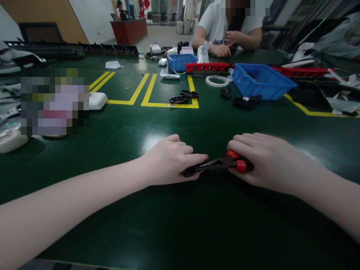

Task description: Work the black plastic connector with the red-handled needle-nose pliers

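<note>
Red-handled pliers [222, 162] run roughly parallel to the worktop's [174, 232] near edge, right hand [263, 159] wrapped around the grips, nose pointing left, right at a small black piece [189, 171] the left hand's [170, 161] fingers pinch!

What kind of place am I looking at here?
Probably a small assembly workshop, going by the green worktable marked out with yellow tape, the blue plastic bins on it, and the pliers in the person's right hand.
</note>
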`<state>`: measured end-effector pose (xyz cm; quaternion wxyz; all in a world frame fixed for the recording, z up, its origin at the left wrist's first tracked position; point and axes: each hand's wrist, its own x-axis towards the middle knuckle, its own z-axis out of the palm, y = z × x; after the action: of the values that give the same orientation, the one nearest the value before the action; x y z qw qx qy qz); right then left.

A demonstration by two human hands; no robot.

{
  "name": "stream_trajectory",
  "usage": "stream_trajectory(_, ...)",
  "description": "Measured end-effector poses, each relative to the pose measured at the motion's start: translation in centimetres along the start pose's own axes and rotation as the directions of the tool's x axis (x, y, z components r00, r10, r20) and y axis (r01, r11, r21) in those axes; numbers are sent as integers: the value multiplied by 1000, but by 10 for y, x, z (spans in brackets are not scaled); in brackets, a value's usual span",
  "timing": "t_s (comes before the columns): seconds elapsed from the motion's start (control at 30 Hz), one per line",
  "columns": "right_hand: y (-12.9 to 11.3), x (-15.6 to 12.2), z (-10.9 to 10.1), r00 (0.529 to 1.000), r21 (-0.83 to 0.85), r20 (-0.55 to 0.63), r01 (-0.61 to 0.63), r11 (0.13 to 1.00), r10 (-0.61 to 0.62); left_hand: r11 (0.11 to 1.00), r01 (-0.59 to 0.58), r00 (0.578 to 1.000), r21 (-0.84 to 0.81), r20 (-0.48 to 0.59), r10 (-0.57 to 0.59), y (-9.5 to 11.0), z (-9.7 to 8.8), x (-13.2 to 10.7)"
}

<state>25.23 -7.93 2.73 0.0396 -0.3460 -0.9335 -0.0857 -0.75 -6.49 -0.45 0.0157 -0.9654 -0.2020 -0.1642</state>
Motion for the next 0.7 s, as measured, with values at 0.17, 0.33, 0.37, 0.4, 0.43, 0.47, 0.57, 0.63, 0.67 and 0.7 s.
stream_trajectory(0.17,0,-1,2,1000,6,-18,-20,1000,21,1000,21,999,-2,-45,-21,-1,1,0)
stream_trajectory(0.33,3,1,3,998,-6,-50,-37,999,37,975,116,991,-189,-43,-126,0,-1,2)
stream_trajectory(0.37,4,1,2,997,-16,-63,-43,999,42,965,141,986,-219,-50,-156,0,-2,2)
stream_trajectory(0.4,5,0,2,996,-27,-75,-48,998,46,954,168,981,-246,-58,-188,0,-2,3)
stream_trajectory(0.43,6,0,2,995,-40,-85,-49,998,46,942,193,974,-275,-62,-218,0,-3,3)
stream_trajectory(0.47,7,0,1,995,-53,-93,-49,997,44,927,215,968,-308,-59,-244,0,-3,3)
stream_trajectory(0.57,8,0,1,995,-82,-93,-53,995,45,881,246,961,-404,-17,-277,-2,-4,4)
stream_trajectory(0.63,7,0,0,996,-92,-84,-48,995,40,870,236,966,-434,10,-258,-3,-4,4)
stream_trajectory(0.67,7,0,0,996,-96,-82,-43,994,35,870,231,969,-435,21,-246,-3,-5,4)
stream_trajectory(0.7,6,0,1,996,-100,-85,-39,994,31,873,225,971,-432,31,-235,-3,-5,4)
